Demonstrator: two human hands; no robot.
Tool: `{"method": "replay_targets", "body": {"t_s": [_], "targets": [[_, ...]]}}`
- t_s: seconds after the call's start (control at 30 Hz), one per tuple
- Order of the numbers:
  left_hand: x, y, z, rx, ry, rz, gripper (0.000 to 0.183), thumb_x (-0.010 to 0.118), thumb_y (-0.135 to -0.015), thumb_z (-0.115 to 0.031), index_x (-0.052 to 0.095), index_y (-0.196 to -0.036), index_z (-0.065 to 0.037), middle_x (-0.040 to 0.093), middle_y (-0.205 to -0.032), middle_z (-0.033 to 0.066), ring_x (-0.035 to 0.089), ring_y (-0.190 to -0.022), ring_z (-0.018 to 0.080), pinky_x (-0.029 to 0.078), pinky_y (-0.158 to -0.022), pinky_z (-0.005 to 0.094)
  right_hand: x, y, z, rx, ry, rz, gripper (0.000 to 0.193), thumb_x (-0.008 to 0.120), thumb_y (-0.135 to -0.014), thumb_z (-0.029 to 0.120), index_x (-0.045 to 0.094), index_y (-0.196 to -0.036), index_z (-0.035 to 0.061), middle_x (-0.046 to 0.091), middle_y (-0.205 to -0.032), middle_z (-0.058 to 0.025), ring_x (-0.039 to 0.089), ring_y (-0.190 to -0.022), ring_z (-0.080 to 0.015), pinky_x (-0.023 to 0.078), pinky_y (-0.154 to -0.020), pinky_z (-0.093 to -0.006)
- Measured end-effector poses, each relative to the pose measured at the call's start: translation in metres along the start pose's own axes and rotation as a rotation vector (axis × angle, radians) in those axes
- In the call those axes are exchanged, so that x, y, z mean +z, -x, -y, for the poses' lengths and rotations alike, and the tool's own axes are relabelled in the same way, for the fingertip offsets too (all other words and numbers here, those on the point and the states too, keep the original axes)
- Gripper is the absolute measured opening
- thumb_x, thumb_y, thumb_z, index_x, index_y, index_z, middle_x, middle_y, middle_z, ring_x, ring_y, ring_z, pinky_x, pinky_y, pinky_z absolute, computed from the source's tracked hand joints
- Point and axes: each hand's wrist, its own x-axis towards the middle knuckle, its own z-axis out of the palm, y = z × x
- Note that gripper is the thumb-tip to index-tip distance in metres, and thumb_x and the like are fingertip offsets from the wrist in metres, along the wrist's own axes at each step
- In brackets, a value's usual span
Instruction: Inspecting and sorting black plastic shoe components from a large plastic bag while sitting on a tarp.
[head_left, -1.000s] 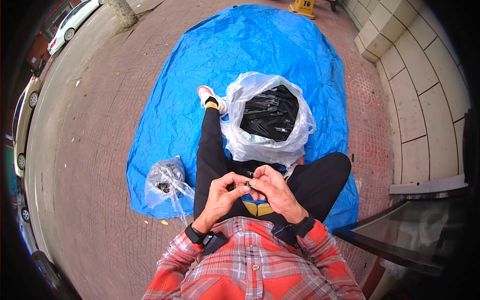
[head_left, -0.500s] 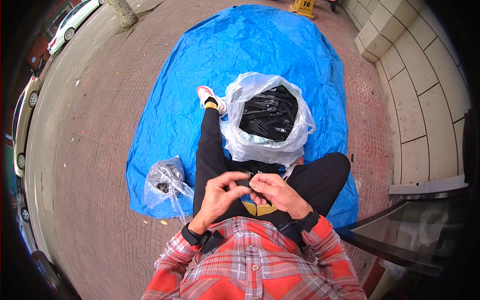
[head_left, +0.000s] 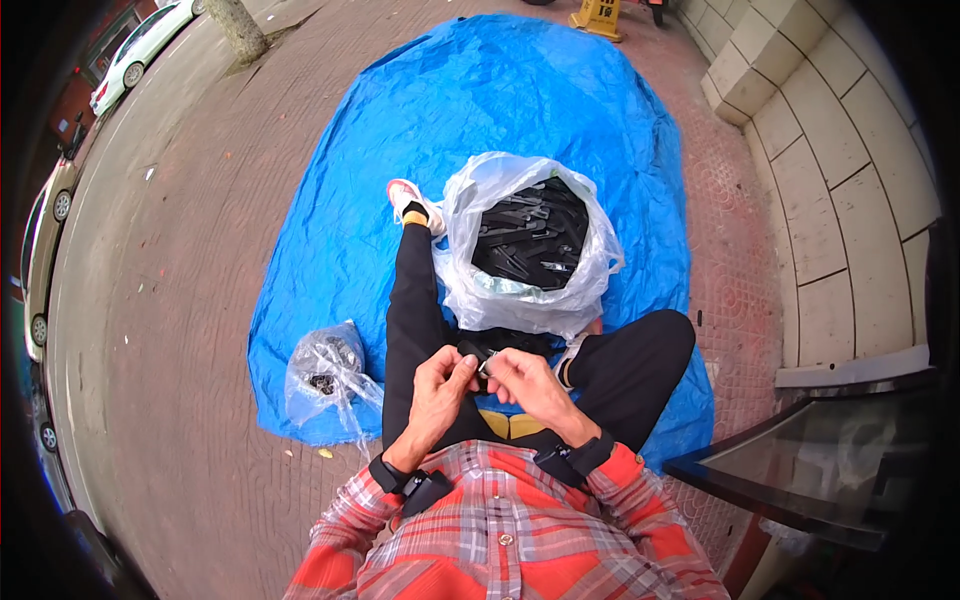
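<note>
My left hand (head_left: pixel 438 392) is closed, with a flat black plastic piece (head_left: pixel 472 350) pinched at its fingertips. Close against it, my right hand (head_left: pixel 532 384) is closed too, thumb and fingers at a small shiny metal part (head_left: pixel 486 368) that touches the black piece. The exact kind of either part is too small to make out. Just beyond the hands, between my legs, lie more black pieces (head_left: pixel 515 341). Past them stands a translucent white plastic bag (head_left: pixel 465 290), its mouth wide, full of long flat black pieces (head_left: pixel 530 232).
A crinkled blue tarp (head_left: pixel 420 110) lies under me. To my left sits a small clear bag (head_left: pixel 328 360) of small dark metal parts. A glass-fronted, dark-framed panel (head_left: pixel 800 465) stands at my right, near a tiled wall (head_left: pixel 830 200). Far ahead is a yellow floor sign (head_left: pixel 598 16).
Both hands have shifted slightly, and the black piece and shiny metal part now show between the fingertips. The left fingers have curled in around the piece. The whole view has moved a little.
</note>
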Motion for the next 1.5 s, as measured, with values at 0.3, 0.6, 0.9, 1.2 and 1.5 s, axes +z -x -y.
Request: {"method": "replay_targets", "body": {"t_s": [0.3,0.6,0.9,1.2,1.5], "targets": [[-0.029,-0.019,0.033,-0.190,0.141,-0.130,0.026,0.045,-0.083,-0.001,0.051,-0.108,0.000,0.057,-0.089,0.0076,0.052,-0.063,0.0107,0.041,-0.057,0.0208,-0.025,-0.034,-0.025,-0.619,0.959,-0.183,0.015,0.055,-0.081,0.011,0.055,-0.091,-0.0005,0.053,-0.083,-0.0174,0.053,-0.081,-0.0340,0.043,-0.068,-0.0391],[-0.040,-0.010,0.021,-0.266,0.432,0.053,0.024,0.041,-0.094,-0.014,0.050,-0.109,0.002,0.063,-0.093,0.0144,0.060,-0.069,0.0139,0.047,-0.060,0.0224,-0.088,-0.163,-0.024,-0.476,1.175,-0.241,0.013,0.060,-0.074,0.008,0.057,-0.083,-0.0007,0.055,-0.081,-0.0203,0.057,-0.077,-0.0374,0.047,-0.066,-0.0436],[-0.039,-0.009,0.009,-0.316,0.453,0.034,0.012,0.050,-0.090,-0.015,0.054,-0.091,-0.003,0.063,-0.084,0.0119,0.056,-0.056,0.0122,0.042,-0.049,0.0203,-0.090,-0.149,-0.003,-0.393,1.208,-0.366,0.014,0.056,-0.072,0.006,0.054,-0.084,-0.0001,0.053,-0.085,-0.0201,0.059,-0.075,-0.0355,0.049,-0.067,-0.0437],[-0.028,-0.010,0.008,-0.335,0.555,0.107,0.021,0.054,-0.088,-0.012,0.057,-0.103,0.001,0.060,-0.086,0.0092,0.051,-0.063,0.0093,0.040,-0.052,0.0191,-0.085,-0.051,0.032,-0.207,-0.270,-0.198,0.024,0.052,-0.089,0.018,0.055,-0.095,-0.0051,0.060,-0.071,-0.0103,0.061,-0.068,-0.0170,0.050,-0.063,-0.0279],[-0.020,-0.005,-0.007,-0.243,0.605,0.051,0.025,0.056,-0.084,-0.002,0.056,-0.108,0.004,0.062,-0.092,0.0121,0.061,-0.078,0.0148,0.051,-0.068,0.0223,-0.033,0.018,-0.001,-0.122,-0.375,-0.041,0.020,0.053,-0.087,0.011,0.057,-0.097,-0.0058,0.063,-0.083,-0.0153,0.064,-0.076,-0.0209,0.050,-0.063,-0.0280]]}}
